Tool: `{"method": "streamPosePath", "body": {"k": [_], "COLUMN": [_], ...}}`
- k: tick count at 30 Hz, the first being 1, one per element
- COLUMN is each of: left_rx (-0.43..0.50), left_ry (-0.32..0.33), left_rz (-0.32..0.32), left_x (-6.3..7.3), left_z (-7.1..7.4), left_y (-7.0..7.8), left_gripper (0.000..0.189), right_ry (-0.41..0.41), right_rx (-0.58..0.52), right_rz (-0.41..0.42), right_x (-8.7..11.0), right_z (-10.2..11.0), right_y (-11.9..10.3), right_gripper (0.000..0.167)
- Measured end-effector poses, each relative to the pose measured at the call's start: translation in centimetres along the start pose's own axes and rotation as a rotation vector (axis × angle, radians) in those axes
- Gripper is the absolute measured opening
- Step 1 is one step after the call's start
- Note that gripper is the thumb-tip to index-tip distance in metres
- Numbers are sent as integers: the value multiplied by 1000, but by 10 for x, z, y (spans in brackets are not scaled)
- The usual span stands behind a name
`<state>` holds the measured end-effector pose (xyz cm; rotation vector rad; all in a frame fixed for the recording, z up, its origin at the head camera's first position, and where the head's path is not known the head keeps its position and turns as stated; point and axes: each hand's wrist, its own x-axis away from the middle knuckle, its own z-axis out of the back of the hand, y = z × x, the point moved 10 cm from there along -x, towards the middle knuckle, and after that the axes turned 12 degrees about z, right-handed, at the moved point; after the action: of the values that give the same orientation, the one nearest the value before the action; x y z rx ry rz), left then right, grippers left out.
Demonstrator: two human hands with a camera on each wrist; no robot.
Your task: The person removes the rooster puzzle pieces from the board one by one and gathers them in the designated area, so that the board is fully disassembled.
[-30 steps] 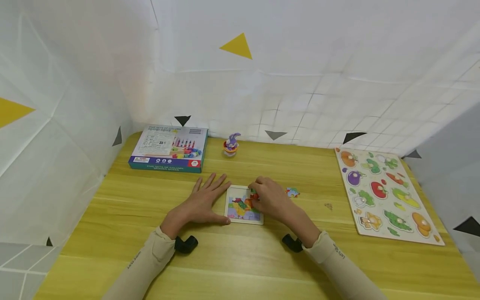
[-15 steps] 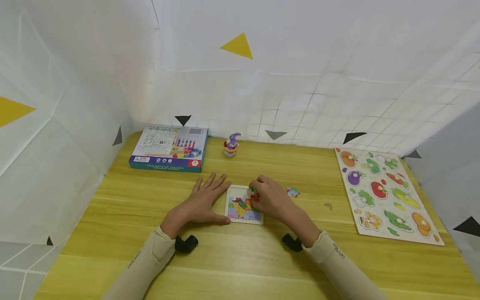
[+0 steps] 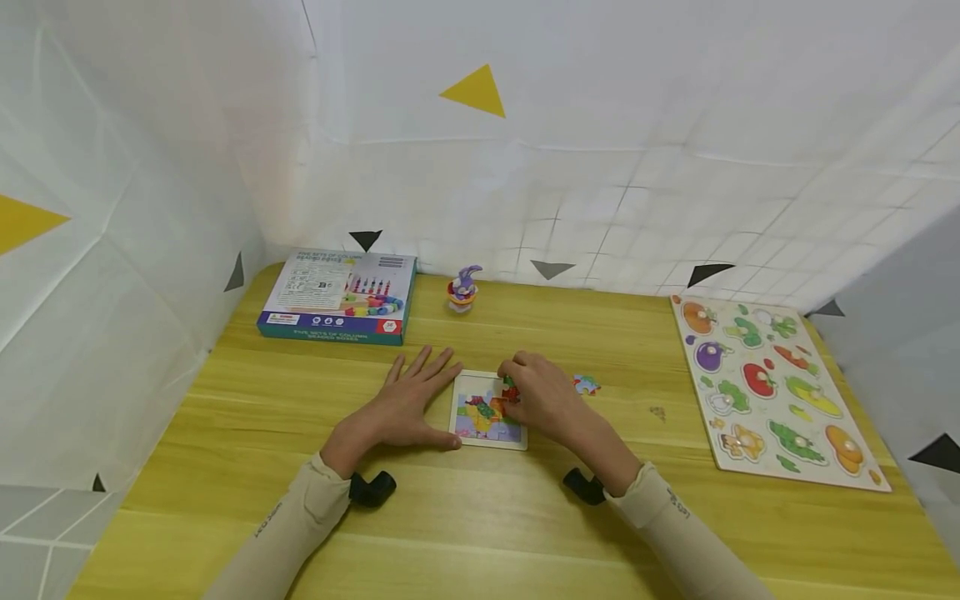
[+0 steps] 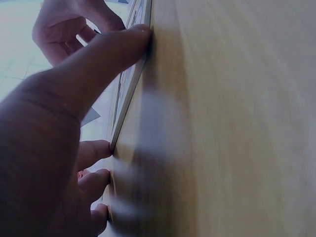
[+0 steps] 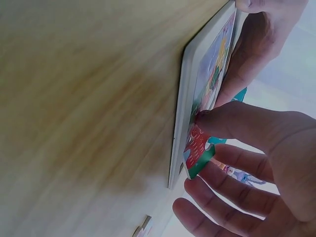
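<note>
A small jigsaw puzzle in a pale square frame [image 3: 488, 445] lies on the table between both hands. My left hand [image 3: 405, 408] is spread flat at its left side, the thumb and index fingertip right at the frame's edge. With thumb and fingers, my right hand [image 3: 546, 396] pinches a red and green puzzle piece [image 5: 197, 145] at the frame's upper right part. That piece stands tilted above the picture in the right wrist view, and the hand partly hides it in the head view. Another colourful puzzle piece [image 3: 586, 384] lies on the table just right of this hand.
A box of beads [image 3: 337, 296] lies at the back left, beside a purple rabbit figure [image 3: 462, 289]. On the right is a vegetable peg board [image 3: 776, 392]. A small brownish mark [image 3: 657, 412] shows on the table [image 3: 480, 525]. White sheeting [image 3: 570, 183] encloses the back.
</note>
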<state>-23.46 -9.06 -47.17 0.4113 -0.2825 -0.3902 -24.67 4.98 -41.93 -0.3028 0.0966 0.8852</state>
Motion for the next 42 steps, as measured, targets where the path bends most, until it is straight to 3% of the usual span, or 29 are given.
{"method": "streamPosePath", "body": {"k": [27, 42], "left_rx": [-15, -19], "left_ry": [-7, -12], "left_rz": [16, 22], "left_x": [-1, -2], "left_z": [-1, -2], "left_y": [-1, -1], "left_gripper": [111, 111], "right_ry": [61, 41], "right_rx": [-9, 15], "right_rz": [19, 48], "right_x": [1, 10], "right_z": [3, 14], "right_y": [-1, -2], "right_gripper": [38, 38]}}
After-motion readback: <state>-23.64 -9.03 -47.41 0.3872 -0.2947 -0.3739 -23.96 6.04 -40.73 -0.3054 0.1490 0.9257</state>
